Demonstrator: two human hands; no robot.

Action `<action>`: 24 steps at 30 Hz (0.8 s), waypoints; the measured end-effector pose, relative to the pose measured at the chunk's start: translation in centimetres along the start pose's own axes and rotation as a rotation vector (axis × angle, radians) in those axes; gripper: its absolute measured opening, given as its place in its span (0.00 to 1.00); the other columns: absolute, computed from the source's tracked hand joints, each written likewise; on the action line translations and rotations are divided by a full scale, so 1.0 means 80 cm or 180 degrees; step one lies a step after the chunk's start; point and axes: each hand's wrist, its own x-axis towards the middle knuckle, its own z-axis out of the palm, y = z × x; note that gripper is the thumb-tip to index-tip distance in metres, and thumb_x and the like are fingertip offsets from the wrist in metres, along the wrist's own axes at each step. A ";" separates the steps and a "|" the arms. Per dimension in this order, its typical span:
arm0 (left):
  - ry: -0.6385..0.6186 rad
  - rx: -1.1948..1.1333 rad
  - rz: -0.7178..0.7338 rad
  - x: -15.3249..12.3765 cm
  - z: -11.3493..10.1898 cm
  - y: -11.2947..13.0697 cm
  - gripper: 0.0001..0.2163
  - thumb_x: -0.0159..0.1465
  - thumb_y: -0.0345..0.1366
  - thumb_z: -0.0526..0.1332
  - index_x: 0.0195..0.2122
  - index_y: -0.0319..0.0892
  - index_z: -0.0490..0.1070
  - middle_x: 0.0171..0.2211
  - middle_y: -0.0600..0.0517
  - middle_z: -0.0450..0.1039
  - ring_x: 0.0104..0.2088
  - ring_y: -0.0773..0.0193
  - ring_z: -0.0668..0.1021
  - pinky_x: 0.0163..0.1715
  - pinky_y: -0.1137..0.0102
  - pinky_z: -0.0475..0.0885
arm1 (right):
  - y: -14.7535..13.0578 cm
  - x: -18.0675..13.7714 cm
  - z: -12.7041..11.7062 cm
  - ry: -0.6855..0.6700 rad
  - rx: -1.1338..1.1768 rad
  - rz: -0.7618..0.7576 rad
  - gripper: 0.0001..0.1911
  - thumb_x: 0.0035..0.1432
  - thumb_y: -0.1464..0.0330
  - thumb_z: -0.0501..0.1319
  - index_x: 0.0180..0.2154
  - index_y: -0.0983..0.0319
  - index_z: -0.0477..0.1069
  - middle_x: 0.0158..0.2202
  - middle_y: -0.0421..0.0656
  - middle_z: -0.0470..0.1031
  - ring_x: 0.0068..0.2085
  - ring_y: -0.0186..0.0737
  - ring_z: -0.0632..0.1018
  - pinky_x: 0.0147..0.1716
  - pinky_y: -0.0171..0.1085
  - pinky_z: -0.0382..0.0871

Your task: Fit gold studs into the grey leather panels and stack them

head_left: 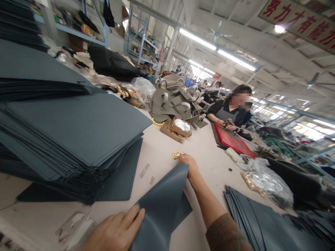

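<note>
My left hand [116, 226] is closed on the near left edge of a dark blue-grey leather panel [159, 202], its fingers lying over the top. The panel bends upward, and its far corner rises beside my right wrist. My right hand [188, 164] reaches past that corner to a small heap of gold metal pieces [176, 154] on the table. Its fingers are bent together at the heap's edge; whatever lies between the fingertips is hidden.
To the left stands a tall stack of dark panels [78, 122]; more panels [261, 219] lie at right. Beyond are a cardboard box [172, 130] of gold pieces and grey bag parts [172, 97]. A co-worker [232, 108] sits across, near a red board [232, 139].
</note>
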 end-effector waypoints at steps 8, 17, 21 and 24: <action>-0.0261 -0.0311 0.0202 0.003 -0.044 0.010 0.29 0.52 0.26 0.54 0.57 0.36 0.63 0.52 0.40 0.72 0.41 0.51 0.77 0.39 0.57 0.77 | 0.025 -0.028 -0.049 0.0547 0.1020 0.0330 0.19 0.62 0.63 0.51 0.42 0.69 0.75 0.31 0.50 0.80 0.32 0.42 0.81 0.30 0.35 0.74; -0.0025 -0.0245 0.0390 0.000 -0.039 0.010 0.17 0.61 0.32 0.56 0.52 0.37 0.65 0.46 0.42 0.71 0.36 0.53 0.75 0.33 0.59 0.76 | -0.087 -0.151 -0.055 -0.0452 0.2935 -0.0401 0.13 0.51 0.60 0.66 0.32 0.64 0.77 0.22 0.41 0.76 0.22 0.36 0.76 0.23 0.34 0.72; 0.0066 -0.0173 0.0497 -0.003 -0.040 0.010 0.12 0.62 0.32 0.56 0.47 0.39 0.68 0.38 0.47 0.71 0.33 0.55 0.74 0.29 0.60 0.74 | -0.122 -0.175 -0.022 -0.1235 0.2095 -0.0965 0.07 0.57 0.69 0.60 0.30 0.62 0.77 0.23 0.38 0.77 0.24 0.34 0.75 0.25 0.31 0.67; 0.0163 -0.0151 0.0545 -0.006 -0.039 0.009 0.10 0.64 0.33 0.55 0.46 0.39 0.68 0.36 0.48 0.71 0.31 0.56 0.74 0.28 0.61 0.73 | -0.130 -0.175 -0.019 -0.1320 0.1773 -0.1197 0.08 0.57 0.72 0.60 0.29 0.61 0.77 0.24 0.37 0.77 0.26 0.34 0.75 0.26 0.31 0.63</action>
